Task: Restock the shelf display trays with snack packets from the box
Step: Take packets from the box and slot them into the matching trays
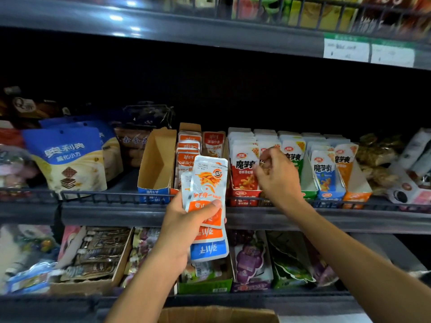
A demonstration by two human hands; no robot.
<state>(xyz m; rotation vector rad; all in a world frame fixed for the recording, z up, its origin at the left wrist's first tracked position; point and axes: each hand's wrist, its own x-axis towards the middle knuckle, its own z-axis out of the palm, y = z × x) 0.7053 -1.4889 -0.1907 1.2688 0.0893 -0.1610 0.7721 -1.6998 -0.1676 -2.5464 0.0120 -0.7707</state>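
My left hand (pixel 186 220) grips a fanned stack of snack packets (pixel 208 183), white with orange and blue ends, held upside down in front of the middle shelf. Behind it stands an orange display tray (pixel 189 150) with several matching orange packets. To its left a blue display tray (pixel 155 159) has nothing in it. My right hand (pixel 277 176) reaches up at the red display tray (pixel 245 194), fingers loosely curled; I cannot tell whether it holds a packet. The cardboard box (pixel 217 314) shows at the bottom edge.
Green, blue and orange trays (pixel 331 173) of packets stand to the right. Large blue and white bags (pixel 70 159) sit on the left. A wire rail (pixel 112 197) runs along the shelf front. The lower shelf holds more snack trays (pixel 93 255).
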